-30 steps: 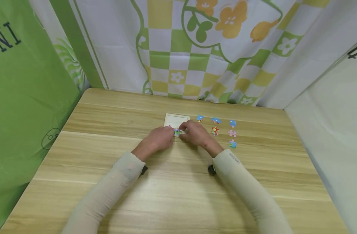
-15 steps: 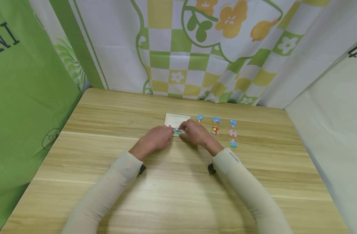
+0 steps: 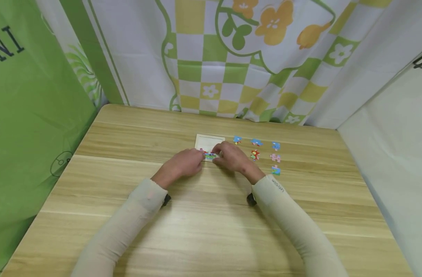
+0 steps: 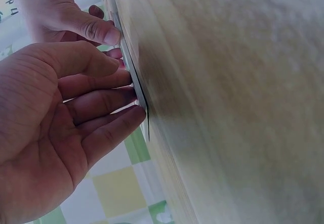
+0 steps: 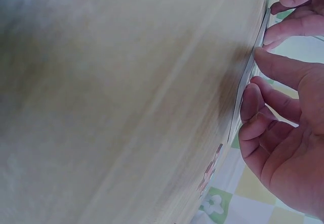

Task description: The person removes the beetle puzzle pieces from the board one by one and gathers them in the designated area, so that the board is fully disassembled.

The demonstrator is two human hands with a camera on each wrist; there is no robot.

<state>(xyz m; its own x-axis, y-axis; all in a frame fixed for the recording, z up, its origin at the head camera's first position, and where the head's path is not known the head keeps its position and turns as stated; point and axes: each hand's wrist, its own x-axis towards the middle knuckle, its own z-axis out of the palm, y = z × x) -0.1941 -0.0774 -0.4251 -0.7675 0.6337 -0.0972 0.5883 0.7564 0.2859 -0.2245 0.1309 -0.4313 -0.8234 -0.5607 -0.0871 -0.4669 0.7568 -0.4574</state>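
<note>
A shallow pale puzzle tray (image 3: 206,144) lies on the table, with colourful jigsaw pieces (image 3: 210,155) along its near side. From the left, my left hand (image 3: 186,162) rests its fingertips at these pieces. The left wrist view shows that hand's (image 4: 76,102) fingers extended to the tray's edge. My right hand (image 3: 233,157) has thumb and forefinger bent round the right end of the row, on a puzzle piece mostly hidden by the hand. In the right wrist view its (image 5: 283,128) thumb touches the tray's edge and the other fingers are curled.
To the right of the tray lie several loose pieces, among them a blue piece (image 3: 237,139), a red piece (image 3: 255,154), a pink piece (image 3: 275,157) and a blue-green piece (image 3: 275,170). A patterned curtain (image 3: 211,77) hangs behind the wooden table (image 3: 204,231).
My left hand and forearm have shifted slightly left and back from the pieces. The right hand has stayed almost still, and the loose pieces lie as before.
</note>
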